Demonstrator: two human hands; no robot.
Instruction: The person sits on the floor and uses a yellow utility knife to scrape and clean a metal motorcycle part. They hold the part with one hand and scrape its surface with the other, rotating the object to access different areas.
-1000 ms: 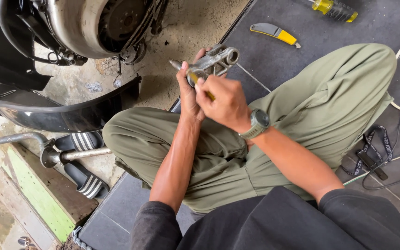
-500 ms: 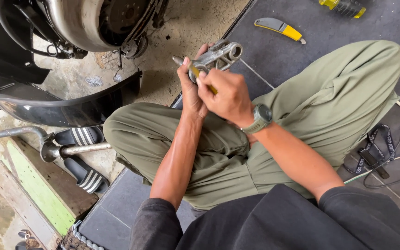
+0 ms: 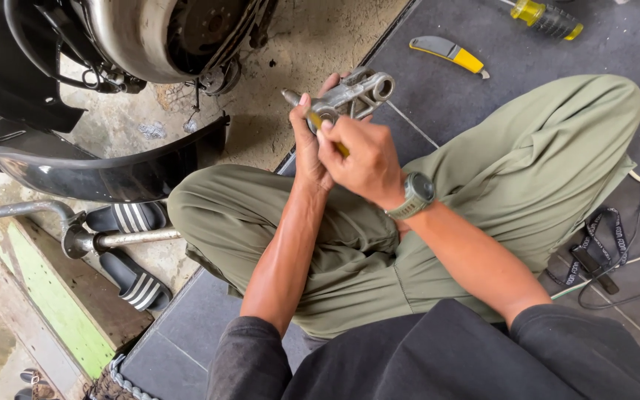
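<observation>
I sit cross-legged in olive trousers. My left hand (image 3: pixel 307 152) grips a grey cast-metal bracket (image 3: pixel 357 92) with round eyelets, held up in front of my knees. My right hand (image 3: pixel 361 159), with a grey watch on its wrist, is closed around a thin yellow-handled tool (image 3: pixel 315 118) whose tip presses against a round hole in the bracket. Most of the tool is hidden inside my fist.
A motorcycle wheel and engine parts (image 3: pixel 150 37) stand at the upper left, with a black fender (image 3: pixel 105 170) beside my knee. A yellow-grey utility knife (image 3: pixel 450 55) and a yellow screwdriver (image 3: pixel 546 16) lie on the dark mat. Black-and-white sandals (image 3: pixel 131 278), a metal pipe (image 3: pixel 124 238), cables at right.
Both hands with the bracket have stayed together, the bracket turning slightly in my left hand. The view has shifted a little.
</observation>
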